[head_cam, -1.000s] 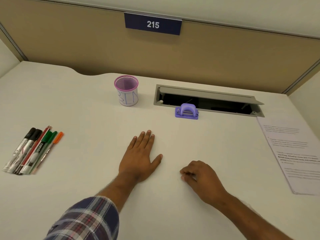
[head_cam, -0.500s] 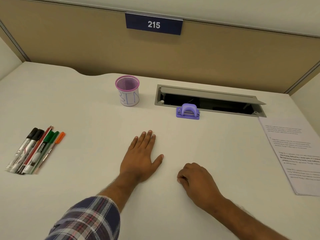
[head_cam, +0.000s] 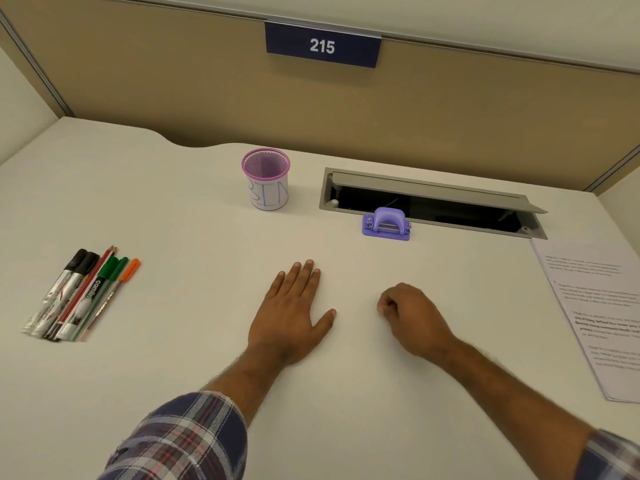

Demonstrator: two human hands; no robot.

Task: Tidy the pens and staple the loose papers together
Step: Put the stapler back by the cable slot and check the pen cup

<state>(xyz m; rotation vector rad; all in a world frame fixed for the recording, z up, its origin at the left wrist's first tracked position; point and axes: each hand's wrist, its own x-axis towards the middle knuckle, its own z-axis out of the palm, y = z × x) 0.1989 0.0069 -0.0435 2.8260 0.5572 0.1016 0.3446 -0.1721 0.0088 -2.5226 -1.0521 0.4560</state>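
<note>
My left hand (head_cam: 289, 317) lies flat on the surface (head_cam: 173, 216), grip open; my right hand (head_cam: 412, 315) is fisted, its grip empty.

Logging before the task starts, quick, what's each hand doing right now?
Left hand: open, flat on the white desk, holding nothing.
Right hand: closed fist, nothing visible in its grip.

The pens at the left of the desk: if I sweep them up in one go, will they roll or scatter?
The pens look round-barrelled and lie loose, side by side, touching, so a push across them would probably roll them. They seem thin, stiff and light; some would likely slip from a grab unless pinched together as a bundle.
</note>
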